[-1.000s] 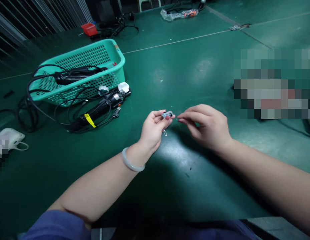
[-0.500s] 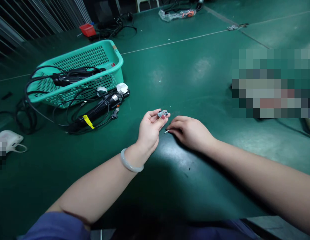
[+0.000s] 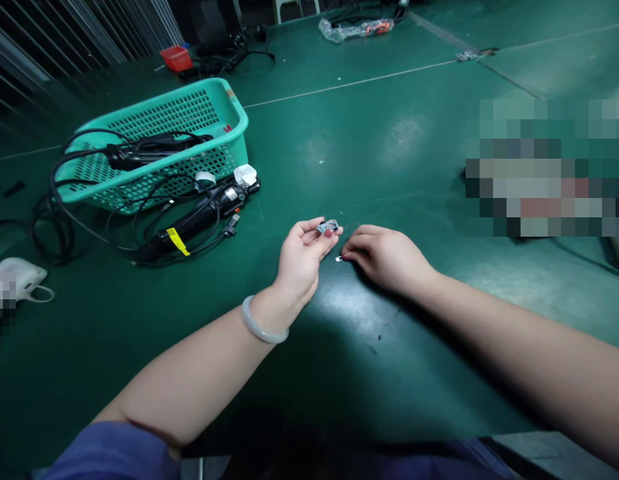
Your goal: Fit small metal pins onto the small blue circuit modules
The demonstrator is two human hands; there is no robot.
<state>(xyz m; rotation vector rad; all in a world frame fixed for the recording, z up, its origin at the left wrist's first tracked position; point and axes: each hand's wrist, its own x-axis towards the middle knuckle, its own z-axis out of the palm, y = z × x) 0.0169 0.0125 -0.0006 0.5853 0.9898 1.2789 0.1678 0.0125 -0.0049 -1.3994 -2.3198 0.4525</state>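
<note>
My left hand (image 3: 300, 253) is closed around a small silvery-grey part (image 3: 327, 227), pinched between thumb and fingers; it looks like a little metal or electronic piece, too small to name surely. A pale bracelet circles that wrist. Just to its right, my right hand (image 3: 389, 257) is closed, its fingertips pinching a tiny white frame-like piece (image 3: 338, 259) that resembles a SIM card tray. The tray-like piece sits low, close to the green table (image 3: 359, 373), below and apart from the silvery part. Part of it is hidden by my fingertips.
At left stands a green plastic basket (image 3: 239, 127) with black cabled tools. Before it lies a black corded tool (image 3: 199, 217) with a yellow label. A white device (image 3: 24, 277) is at far left, a red bin (image 3: 176, 59) farther back. Blurred-out items lie at right.
My right hand has come down from beside the silvery part and taken hold of the small white frame, which lay below my left hand. It has since shifted slightly up and right. My left hand keeps its grip.
</note>
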